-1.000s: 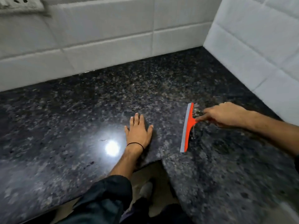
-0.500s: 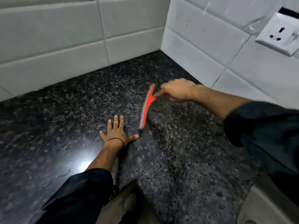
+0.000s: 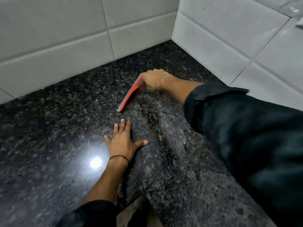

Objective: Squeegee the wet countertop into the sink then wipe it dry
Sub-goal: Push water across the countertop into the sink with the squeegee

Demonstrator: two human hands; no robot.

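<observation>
The right hand (image 3: 155, 80) gripped the red squeegee (image 3: 130, 94) near the back corner of the dark countertop (image 3: 49, 128), its blade touching the stone. The left hand (image 3: 123, 141) lay flat and open on the countertop, close to the squeegee's near end

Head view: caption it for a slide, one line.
Right hand draws an orange squeegee across wet, speckled black granite countertop; left hand lies flat beside it.
</observation>
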